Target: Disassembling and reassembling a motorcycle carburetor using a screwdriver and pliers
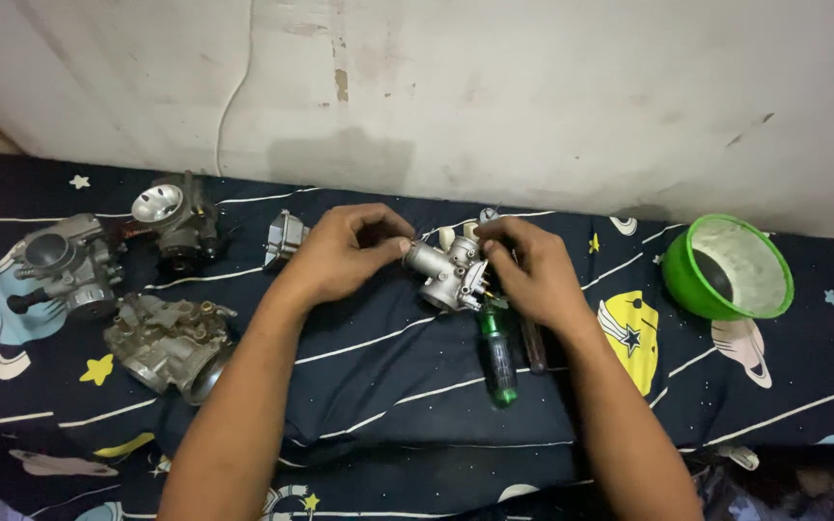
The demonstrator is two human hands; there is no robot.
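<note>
Head view, both hands (441,260) gripping silver carburetor (446,272), green-handled screwdriver (497,357) beside

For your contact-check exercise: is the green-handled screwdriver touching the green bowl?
Apart. The head view shows the green-handled screwdriver lying below the right hand, with a wide stretch of dark patterned cloth between it and the green bowl.

Rear boundary: a plastered wall (552,87), off-white, stained and scuffed, with a chipped patch near its upper centre. A thin white cable (234,96) hangs down it at left. Work surface: a dark navy sheet (417,376) printed with planets, stars and white lines, lying creased. Lighting is dim and even.
</note>
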